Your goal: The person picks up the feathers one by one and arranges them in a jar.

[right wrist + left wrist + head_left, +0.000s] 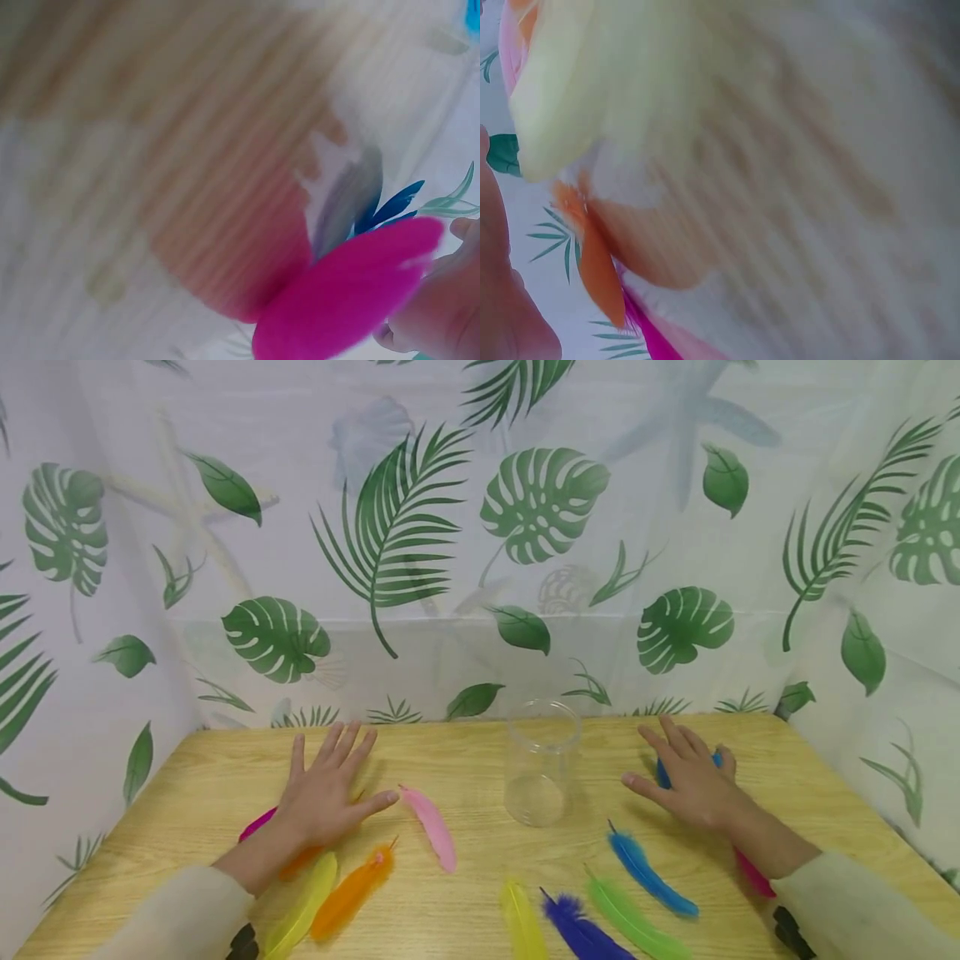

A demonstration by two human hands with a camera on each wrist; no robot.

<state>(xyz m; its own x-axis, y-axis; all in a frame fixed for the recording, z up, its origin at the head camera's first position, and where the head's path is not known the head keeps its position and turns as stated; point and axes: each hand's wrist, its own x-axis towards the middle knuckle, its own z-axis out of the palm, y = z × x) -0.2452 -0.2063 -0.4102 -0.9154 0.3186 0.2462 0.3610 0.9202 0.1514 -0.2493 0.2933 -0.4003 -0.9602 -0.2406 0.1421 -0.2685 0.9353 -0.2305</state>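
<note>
leaf-printed cloth (450,668) backs wooden table (465,760); left hand (322,789) and right hand (690,781) spread near feathers (356,892).

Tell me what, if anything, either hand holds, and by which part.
Nothing is held: the left hand and right hand are palm-down, fingers spread.

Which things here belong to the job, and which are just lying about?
Likely the job's: feathers, clear cup, left hand, right hand.

Likely just surroundings: table, leafy cloth behind it. Nothing stray stands out.
</note>
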